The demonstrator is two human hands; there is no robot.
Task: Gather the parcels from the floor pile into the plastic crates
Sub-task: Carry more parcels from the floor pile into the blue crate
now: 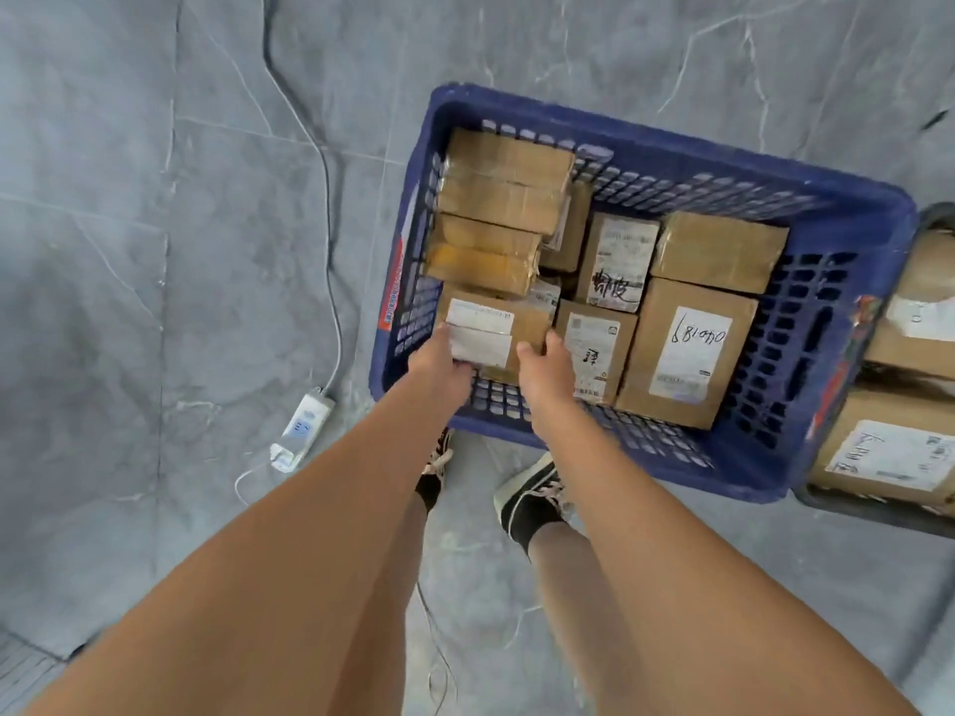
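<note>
Both hands on one box w/ a white label, near-left corner of the blue crate. Left hand gripping its left side, right hand the right, fingers curled round the edges. Other boxes packed alongside. Power strip on floor, left of crate.

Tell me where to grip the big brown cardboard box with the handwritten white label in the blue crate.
Grip the big brown cardboard box from above by its two long side edges. It lies flat, packed against neighbouring parcels, so only the top face is exposed.
</note>
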